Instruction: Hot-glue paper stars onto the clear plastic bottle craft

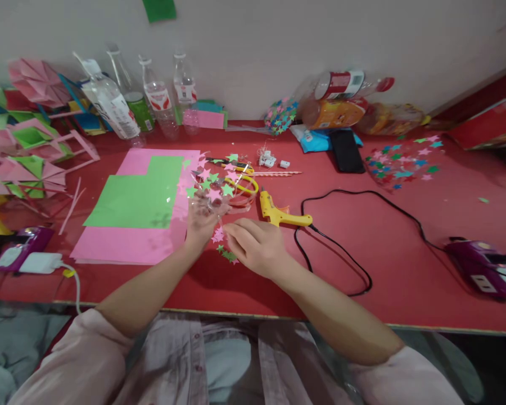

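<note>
My left hand [202,219] is wrapped round the lower part of a clear plastic piece [214,194] covered with pink and green paper stars. The piece is held above the table, beside the pink and green sheets. Just to its right, my right hand [255,244] has its fingers pressed together in a pinch near the lower edge of the piece; what they hold, if anything, is hidden. Loose pink stars [218,234] and green stars [226,254] lie on the red table under my hands. A yellow glue gun [278,214] rests right of them.
Green paper [135,194] lies over pink sheets [118,244] at left. Yellow-handled scissors [248,183] and a white-striped pencil sit behind my hands. Bottles [158,101], a black phone [346,151] and star-covered plastic pieces [402,162] stand or lie farther back. A black cord [375,192] loops at right.
</note>
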Demonstrator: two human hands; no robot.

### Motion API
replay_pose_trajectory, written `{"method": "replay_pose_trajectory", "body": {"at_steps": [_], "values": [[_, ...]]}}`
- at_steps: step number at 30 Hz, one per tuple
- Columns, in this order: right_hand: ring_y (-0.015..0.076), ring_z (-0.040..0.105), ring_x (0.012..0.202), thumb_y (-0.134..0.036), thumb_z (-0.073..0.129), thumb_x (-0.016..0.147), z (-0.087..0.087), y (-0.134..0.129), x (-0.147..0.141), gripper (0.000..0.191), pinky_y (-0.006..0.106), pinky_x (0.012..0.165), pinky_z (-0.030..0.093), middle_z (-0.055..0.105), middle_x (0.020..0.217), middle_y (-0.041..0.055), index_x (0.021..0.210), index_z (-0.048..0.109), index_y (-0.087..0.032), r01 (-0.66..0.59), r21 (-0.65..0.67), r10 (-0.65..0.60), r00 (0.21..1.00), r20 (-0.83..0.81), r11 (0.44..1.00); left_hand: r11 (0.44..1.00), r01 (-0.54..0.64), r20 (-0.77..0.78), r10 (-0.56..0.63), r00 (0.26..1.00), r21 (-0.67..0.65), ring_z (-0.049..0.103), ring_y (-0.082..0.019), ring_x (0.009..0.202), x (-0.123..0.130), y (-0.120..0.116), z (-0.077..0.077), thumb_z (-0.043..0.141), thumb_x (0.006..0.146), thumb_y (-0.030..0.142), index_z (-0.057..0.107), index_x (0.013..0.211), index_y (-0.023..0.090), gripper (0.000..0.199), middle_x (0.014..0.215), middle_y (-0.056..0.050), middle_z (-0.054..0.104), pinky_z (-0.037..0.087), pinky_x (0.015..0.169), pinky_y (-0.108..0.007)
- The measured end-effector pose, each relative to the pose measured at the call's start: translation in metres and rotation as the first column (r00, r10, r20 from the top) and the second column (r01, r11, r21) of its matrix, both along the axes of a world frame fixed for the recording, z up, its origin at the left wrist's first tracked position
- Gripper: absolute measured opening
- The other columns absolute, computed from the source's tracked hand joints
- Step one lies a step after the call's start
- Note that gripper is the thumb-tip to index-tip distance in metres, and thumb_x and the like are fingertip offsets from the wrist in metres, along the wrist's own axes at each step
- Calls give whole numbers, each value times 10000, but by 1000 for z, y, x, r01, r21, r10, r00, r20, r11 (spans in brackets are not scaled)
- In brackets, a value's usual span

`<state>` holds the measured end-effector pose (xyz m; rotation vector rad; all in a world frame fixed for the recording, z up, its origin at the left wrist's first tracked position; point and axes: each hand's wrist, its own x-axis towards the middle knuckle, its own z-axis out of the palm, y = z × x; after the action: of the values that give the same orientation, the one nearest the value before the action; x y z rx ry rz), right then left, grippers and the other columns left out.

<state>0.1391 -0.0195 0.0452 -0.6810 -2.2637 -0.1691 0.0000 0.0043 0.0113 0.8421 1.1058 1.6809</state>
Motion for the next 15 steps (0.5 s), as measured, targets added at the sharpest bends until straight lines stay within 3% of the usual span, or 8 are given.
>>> {"method": "replay_pose_trajectory", "body": {"at_steps": [4, 10, 13, 15], "values": [[112, 613, 693, -90, 478, 871, 1, 1, 0, 175, 230, 577, 438, 678, 805, 27, 951, 619, -156, 41, 4, -41, 997, 70, 999, 1000, 15, -10, -15, 1000, -2, 658, -137, 649, -1, -1, 2, 871, 520, 388, 519, 793, 214, 478, 736, 24, 657, 560, 710, -328], [95, 587, 623, -97, 504, 868, 3, 1, 4, 140, 229, 537, 412, 659, 714, -2, 872, 624, -169, 40, 73, -42, 999, 33, 997, 998, 67, -43, -68, 997, -18, 649, -138, 682, 0, -4, 5, 876, 501, 369, 570, 684, 193, 397, 723, 11, 652, 557, 726, -305], [94, 556, 562, -95, 496, 867, 4, 0, 5, 148, 241, 503, 391, 650, 670, -5, 870, 626, -166, 49, 78, -49, 999, 2, 996, 994, 99, -43, -101, 994, -42, 640, -149, 694, 0, -4, -3, 872, 516, 375, 574, 648, 195, 372, 719, 10, 650, 560, 756, -328], [91, 549, 537, -95, 491, 873, 4, 0, 6, 153, 245, 498, 389, 658, 659, -9, 877, 626, -166, 58, 72, -56, 998, -34, 996, 989, 124, -53, -128, 990, -80, 636, -151, 715, 0, -4, -12, 824, 631, 376, 611, 713, 189, 295, 748, 0, 655, 558, 760, -337]]}}
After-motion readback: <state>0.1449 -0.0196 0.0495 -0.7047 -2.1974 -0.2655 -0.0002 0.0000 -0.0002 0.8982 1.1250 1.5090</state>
